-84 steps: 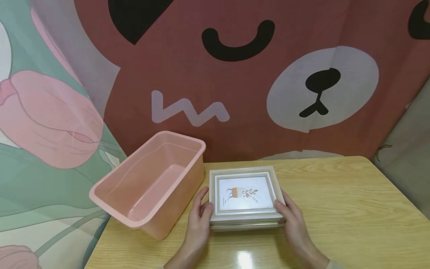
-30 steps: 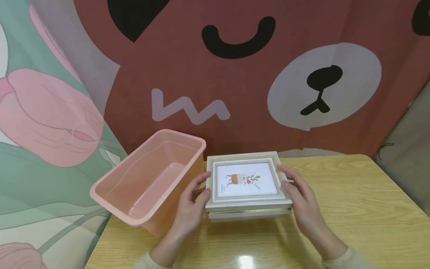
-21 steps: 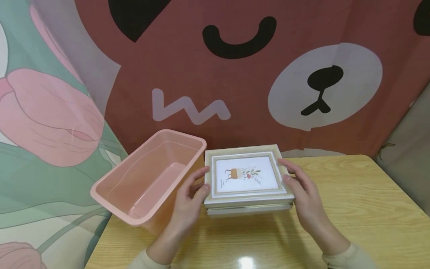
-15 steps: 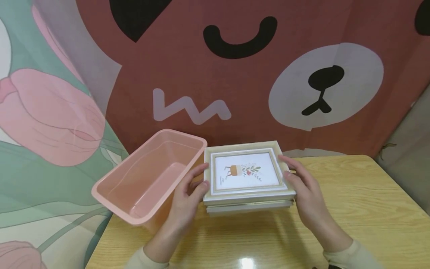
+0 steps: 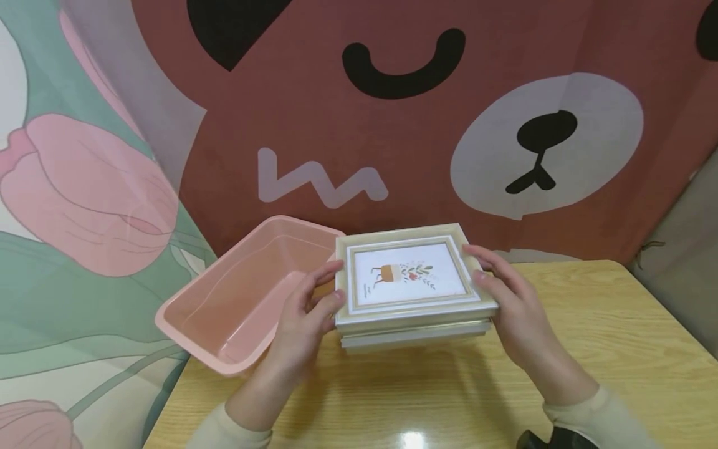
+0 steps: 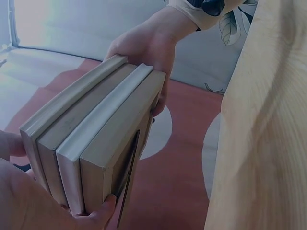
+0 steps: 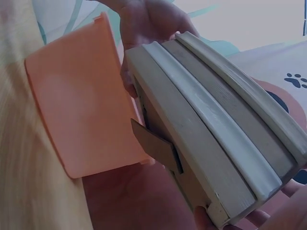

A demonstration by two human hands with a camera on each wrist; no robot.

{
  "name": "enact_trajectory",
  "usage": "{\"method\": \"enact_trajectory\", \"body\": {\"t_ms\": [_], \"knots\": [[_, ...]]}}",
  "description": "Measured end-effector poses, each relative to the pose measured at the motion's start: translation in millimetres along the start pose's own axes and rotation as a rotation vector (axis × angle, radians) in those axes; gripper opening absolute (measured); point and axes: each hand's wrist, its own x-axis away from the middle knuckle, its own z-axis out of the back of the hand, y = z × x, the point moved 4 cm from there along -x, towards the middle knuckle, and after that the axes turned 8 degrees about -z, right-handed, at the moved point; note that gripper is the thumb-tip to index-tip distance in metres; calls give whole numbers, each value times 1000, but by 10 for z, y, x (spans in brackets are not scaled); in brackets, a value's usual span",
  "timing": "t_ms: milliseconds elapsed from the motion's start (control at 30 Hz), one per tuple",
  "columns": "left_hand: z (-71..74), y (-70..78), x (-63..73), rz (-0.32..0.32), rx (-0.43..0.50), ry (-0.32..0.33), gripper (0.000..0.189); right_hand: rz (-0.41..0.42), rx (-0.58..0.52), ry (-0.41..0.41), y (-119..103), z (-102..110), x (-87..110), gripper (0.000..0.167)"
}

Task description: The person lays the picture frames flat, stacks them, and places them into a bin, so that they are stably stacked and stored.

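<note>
A stack of cream picture frames point(image 5: 412, 274) is held level with a slight tilt above the table, the top one showing a flower-pot drawing behind its pane. My left hand point(image 5: 305, 312) grips the stack's left side, thumb on top and fingers beneath. On the opposite side my right hand point(image 5: 518, 312) grips it the same way. Seen from below in the right wrist view, the lowest frame has a brown backing with a fold-out stand point(image 7: 156, 143). Left of the stack stands a pink plastic bin point(image 5: 207, 305), with nothing visible inside; the stack's left edge covers part of its rim.
The wooden table point(image 5: 589, 312) extends to the right and in front of the hands. A cloth with a bear face point(image 5: 404, 162) hangs behind the table, and a flowered cloth point(image 5: 84, 199) hangs at the left. A black device point(image 5: 555, 439) sits at the right wrist.
The stack has risen off the table and moved away from me and slightly left, tilting as it goes. Both hands keep their grip on its sides. The bin stays in place.
</note>
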Motion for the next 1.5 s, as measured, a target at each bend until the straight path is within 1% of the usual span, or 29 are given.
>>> {"method": "enact_trajectory", "body": {"t_ms": [200,333,533,700,900,1000,1167,1500], "knots": [[-5,117,-26,-11,63,-14,52,-43,29,-17,-118,9,-54,38],[-3,197,-44,-4,82,-20,51,-47,22,-29,-201,-6,-92,37],[15,341,-73,8,65,-30,51,-42,24,-48,-342,-42,-165,36],[28,454,-104,-2,53,-34,51,-46,12,-52,-443,-76,-220,37],[58,564,-129,8,62,-15,50,-46,5,-67,-558,-143,-282,39],[83,611,-134,14,56,-5,48,-45,4,-74,-613,-180,-317,41],[138,683,-148,-6,52,-4,47,-52,-18,-92,-674,-252,-371,43],[277,795,-145,-19,43,13,43,-72,-61,-130,-761,-441,-498,43]]}}
